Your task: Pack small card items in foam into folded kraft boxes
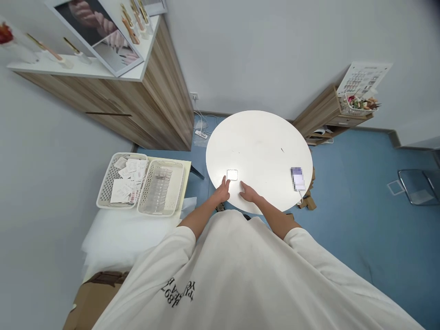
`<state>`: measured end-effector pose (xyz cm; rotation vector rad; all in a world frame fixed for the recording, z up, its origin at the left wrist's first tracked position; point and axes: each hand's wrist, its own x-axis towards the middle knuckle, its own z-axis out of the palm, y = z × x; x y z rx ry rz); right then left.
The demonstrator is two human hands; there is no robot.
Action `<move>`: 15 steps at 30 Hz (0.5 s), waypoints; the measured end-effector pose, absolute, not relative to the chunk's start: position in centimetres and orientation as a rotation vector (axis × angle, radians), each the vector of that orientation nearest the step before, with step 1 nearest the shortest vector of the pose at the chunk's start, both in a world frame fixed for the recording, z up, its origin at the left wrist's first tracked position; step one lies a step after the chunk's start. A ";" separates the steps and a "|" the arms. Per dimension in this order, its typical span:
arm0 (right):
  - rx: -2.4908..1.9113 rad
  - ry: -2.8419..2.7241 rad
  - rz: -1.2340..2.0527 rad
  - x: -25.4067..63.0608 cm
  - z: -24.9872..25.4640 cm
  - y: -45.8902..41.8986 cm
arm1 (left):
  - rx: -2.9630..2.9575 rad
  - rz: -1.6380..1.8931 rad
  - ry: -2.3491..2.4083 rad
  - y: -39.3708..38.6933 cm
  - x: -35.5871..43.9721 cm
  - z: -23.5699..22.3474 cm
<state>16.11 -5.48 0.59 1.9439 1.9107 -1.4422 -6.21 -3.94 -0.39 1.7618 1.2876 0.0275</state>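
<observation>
A small flat rectangular case [232, 175], pale with a clear-looking rim, lies near the front left edge of the round white table [261, 137]. My left hand [222, 189] is at the case's lower left corner, thumb and forefinger apart. Its fingertips reach the rim, though whether they press on it is too small to tell. To the right of the case, my right hand [248, 191] rests low over the tabletop with a finger stretched toward it, apart from the case and holding nothing I can see.
A phone-like device [297, 178] with a cable lies at the table's right. Left of me, white baskets [144, 201] hold cards and clear packs. A wooden cabinet [168, 105] stands behind them. Cardboard pieces [307, 201] lie on the floor; a small shelf [330, 110] stands back right.
</observation>
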 end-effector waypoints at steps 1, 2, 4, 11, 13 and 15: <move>1.928 1.910 -1.431 16.5 0.6 -6.0 | 1.744 0.036 1.304 -4.5 -6.0 -0.5; 1.910 1.912 -1.419 17.0 0.6 -6.6 | 1.720 0.050 1.321 -5.2 -5.8 -0.5; 1.869 1.927 -1.389 18.1 0.6 -7.9 | 1.667 0.101 1.363 -6.8 -5.3 -0.6; 1.831 2.145 -1.156 21.3 0.9 -12.7 | 1.700 0.087 1.554 -14.8 -2.4 0.5; 1.822 2.214 -1.083 21.6 1.1 -13.8 | 1.737 -0.013 1.603 -17.3 -1.6 0.9; 1.789 2.278 -1.032 21.3 1.3 -14.8 | 1.753 -0.108 1.634 -19.5 -1.1 1.1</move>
